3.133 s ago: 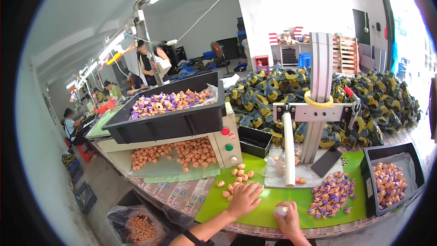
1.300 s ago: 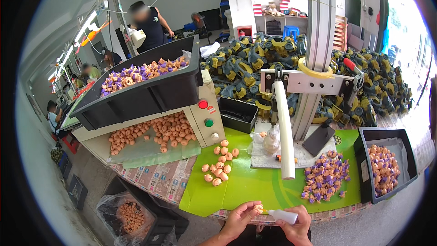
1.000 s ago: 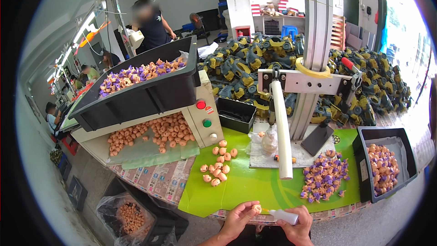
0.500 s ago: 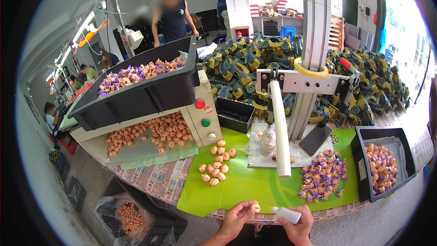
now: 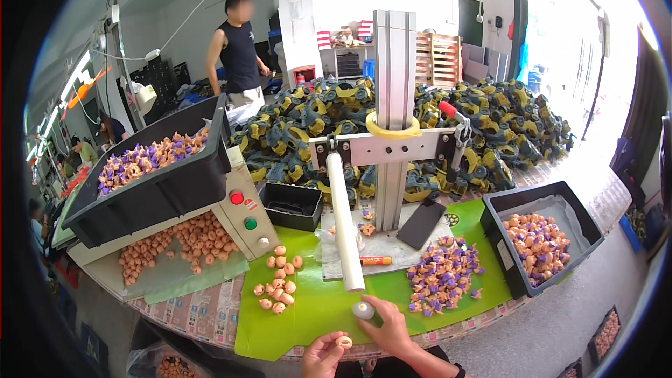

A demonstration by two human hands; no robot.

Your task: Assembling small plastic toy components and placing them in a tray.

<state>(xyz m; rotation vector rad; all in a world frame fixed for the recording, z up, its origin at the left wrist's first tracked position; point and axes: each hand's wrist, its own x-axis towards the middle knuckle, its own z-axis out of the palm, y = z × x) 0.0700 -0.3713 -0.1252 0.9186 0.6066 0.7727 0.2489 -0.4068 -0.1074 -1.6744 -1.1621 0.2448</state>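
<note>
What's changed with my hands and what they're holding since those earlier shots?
Your left hand, first spread by the loose round pieces, has taken hold of one round peach piece and drawn back. Your right hand has moved the white bottle away from that piece, forward over the green mat, tip now up. It still grips the bottle. The purple-and-peach pile looks unchanged.

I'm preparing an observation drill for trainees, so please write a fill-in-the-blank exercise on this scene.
The right hand holds a pale bottle; the peach toy head is in the ____ hand.
The tabletop mat is ____.
The tape roll around the metal post is ____.
Above the green button is a ____ one.

Missing words: left; green; yellow; red.
</note>
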